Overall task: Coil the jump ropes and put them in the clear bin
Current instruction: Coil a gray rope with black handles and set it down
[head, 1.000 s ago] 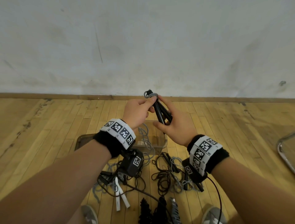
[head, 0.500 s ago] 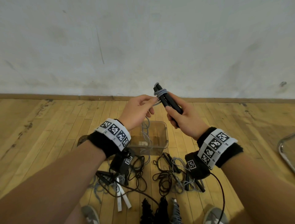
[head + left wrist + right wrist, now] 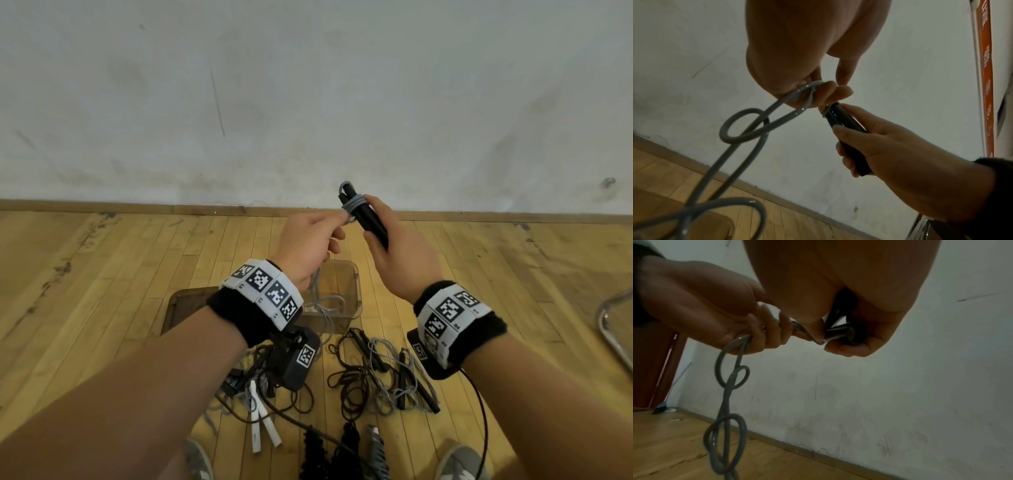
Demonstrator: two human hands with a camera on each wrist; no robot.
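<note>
Grey jump rope [image 3: 352,202] wraps its paired black handles [image 3: 368,219].

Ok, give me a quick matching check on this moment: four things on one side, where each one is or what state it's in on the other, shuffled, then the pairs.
Things:
1. black handles
2. grey rope
3. clear bin
4. white handles

Places or states:
A. on the floor near the person's shoes
B. on the floor below the hands
C. gripped together in the right hand
D. pinched by the left hand, a few turns round the handles, the rest hanging in loops

Pairs: 1-C, 2-D, 3-B, 4-A
</note>
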